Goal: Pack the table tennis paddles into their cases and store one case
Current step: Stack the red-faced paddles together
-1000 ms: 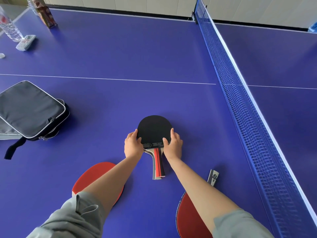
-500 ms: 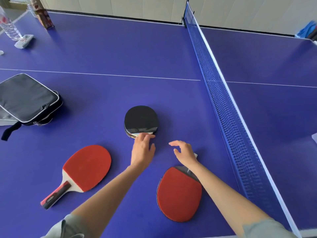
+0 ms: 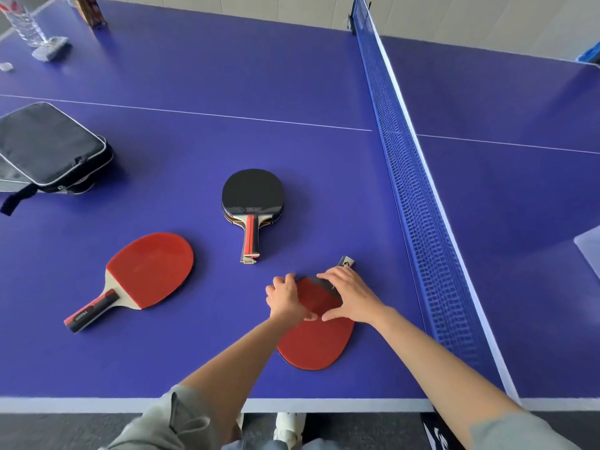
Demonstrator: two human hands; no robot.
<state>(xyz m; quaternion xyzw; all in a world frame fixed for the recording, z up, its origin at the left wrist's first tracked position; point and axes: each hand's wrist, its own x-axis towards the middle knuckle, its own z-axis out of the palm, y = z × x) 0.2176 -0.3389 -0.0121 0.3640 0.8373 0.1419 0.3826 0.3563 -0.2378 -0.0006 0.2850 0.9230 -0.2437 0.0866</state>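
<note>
Fingers of both hands, L (image 3: pixel 285 298) & R (image 3: pixel 349 295), curled, gripping red paddle (image 3: pixel 316 342) edges.

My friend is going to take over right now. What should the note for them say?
Left hand and right hand: both grip the near red paddle, which lies flat on the table.
Black-topped paddle stack: mid-table, handles toward you.
Other red paddle: lying to the left.
Black case: far left.
Done: two paddles stacked.
Left: put the paddles in cases, then store one case.
</note>
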